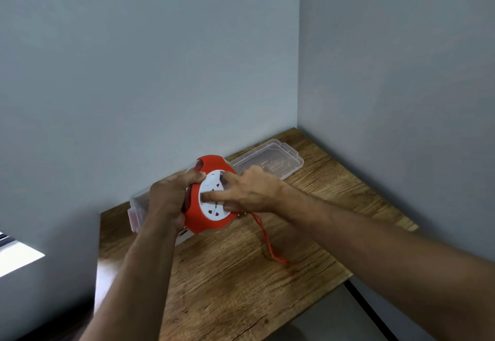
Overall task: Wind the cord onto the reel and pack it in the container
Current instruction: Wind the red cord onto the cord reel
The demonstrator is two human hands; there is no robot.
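Note:
A red reel (199,220) with a white socket face is held above the wooden table (241,287). My left hand (167,199) grips its left rim from behind. My right hand (246,193) lies on the white face, with thumb and fingers curled onto the centre dial. A thin red cord (267,241) hangs from the reel's lower right edge and trails onto the table. Behind the reel, against the wall, sits a clear plastic container (136,201), mostly hidden by my left hand.
A clear lid (270,160) lies on the table at the back right, near the corner of the two grey walls. The table's right edge (345,279) drops off near the cord's end. A bright window sill shows at the far left.

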